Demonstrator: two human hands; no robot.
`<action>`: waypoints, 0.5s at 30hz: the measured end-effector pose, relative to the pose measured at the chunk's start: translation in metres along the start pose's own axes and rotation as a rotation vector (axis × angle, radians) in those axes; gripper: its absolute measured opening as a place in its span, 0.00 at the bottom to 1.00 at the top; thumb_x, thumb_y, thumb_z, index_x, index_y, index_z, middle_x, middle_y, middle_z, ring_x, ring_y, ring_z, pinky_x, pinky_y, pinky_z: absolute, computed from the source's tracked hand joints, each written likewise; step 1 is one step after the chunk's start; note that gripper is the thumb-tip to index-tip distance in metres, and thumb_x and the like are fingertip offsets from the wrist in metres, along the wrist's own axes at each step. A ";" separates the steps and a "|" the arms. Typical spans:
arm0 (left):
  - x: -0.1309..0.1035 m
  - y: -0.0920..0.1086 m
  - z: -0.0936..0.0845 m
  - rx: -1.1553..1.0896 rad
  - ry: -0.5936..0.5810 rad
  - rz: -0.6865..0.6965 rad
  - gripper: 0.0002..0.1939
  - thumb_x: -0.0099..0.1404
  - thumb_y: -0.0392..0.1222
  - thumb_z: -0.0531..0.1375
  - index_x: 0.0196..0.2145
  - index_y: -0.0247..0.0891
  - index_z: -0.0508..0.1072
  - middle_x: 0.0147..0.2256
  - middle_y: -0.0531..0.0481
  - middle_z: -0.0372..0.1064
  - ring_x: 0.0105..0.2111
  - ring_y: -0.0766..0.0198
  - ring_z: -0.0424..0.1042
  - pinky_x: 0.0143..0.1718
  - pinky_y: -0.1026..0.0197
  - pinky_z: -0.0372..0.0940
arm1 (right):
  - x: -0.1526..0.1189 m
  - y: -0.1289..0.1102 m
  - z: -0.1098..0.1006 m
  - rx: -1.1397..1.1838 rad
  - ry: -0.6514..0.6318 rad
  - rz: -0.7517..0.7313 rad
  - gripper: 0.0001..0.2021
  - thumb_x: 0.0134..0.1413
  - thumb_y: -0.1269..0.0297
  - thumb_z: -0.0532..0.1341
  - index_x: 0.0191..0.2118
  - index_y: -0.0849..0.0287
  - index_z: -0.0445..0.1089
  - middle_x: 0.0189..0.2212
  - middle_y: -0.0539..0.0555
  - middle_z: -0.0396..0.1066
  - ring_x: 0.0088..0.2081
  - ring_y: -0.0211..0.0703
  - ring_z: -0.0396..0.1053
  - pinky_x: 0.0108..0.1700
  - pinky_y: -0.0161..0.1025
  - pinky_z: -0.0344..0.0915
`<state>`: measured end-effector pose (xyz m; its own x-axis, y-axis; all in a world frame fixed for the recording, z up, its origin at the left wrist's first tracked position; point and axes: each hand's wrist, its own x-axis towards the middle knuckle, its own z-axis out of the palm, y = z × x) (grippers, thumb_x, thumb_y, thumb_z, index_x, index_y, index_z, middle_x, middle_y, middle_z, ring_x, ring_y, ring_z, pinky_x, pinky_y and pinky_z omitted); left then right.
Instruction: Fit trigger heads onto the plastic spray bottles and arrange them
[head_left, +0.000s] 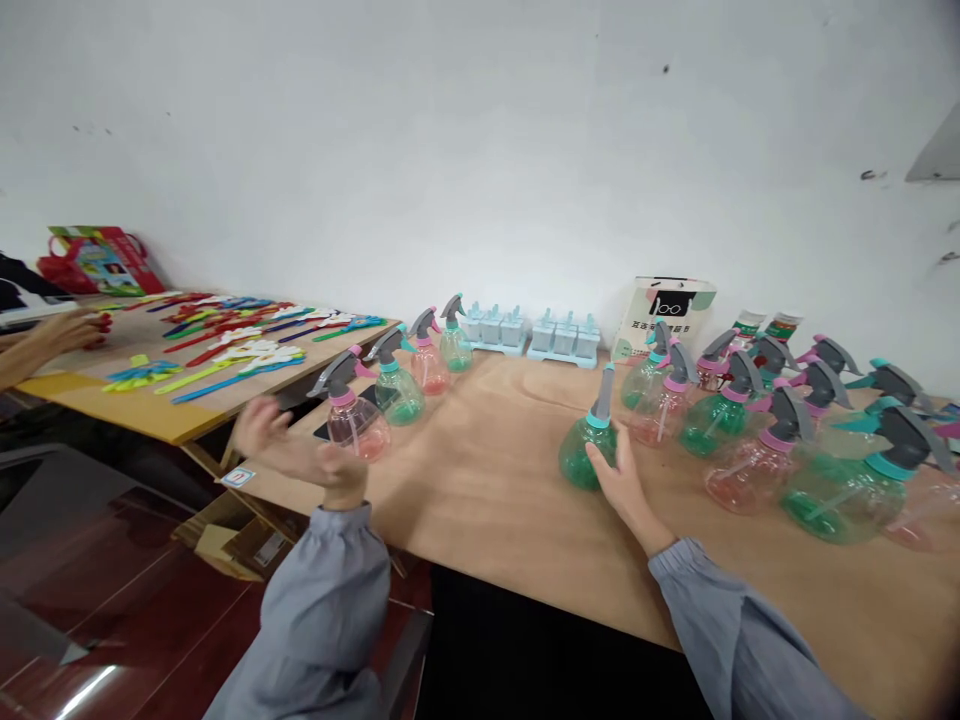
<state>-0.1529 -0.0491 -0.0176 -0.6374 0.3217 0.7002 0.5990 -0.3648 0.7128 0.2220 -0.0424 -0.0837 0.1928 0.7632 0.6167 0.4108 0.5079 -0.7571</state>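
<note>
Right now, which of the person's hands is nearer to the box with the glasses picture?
Right. The right hand, around a green spray bottle, is in front of the box; the left hand is farther, near the left edge of the table.

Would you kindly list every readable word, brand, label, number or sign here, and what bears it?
Nothing reads with certainty.
Cream rectangular box with glasses picture: Chinese characters, too blurred.
Square white-and-blue sticker: mark too small.
Red-and-green package: print blurred.
White label on brown cardboard carton: too small.
</note>
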 end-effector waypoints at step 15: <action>-0.131 0.131 0.146 -0.846 -1.081 -0.317 0.31 0.49 0.51 0.73 0.49 0.41 0.72 0.52 0.39 0.72 0.54 0.49 0.71 0.54 0.49 0.66 | -0.003 -0.013 -0.002 0.071 -0.157 -0.069 0.28 0.54 0.44 0.64 0.55 0.56 0.71 0.52 0.61 0.75 0.55 0.56 0.72 0.60 0.57 0.67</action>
<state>0.0797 -0.0116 -0.0105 0.2252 0.8498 0.4766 -0.2123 -0.4346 0.8753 0.2181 -0.0518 -0.0749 0.0223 0.7760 0.6304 0.3529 0.5838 -0.7312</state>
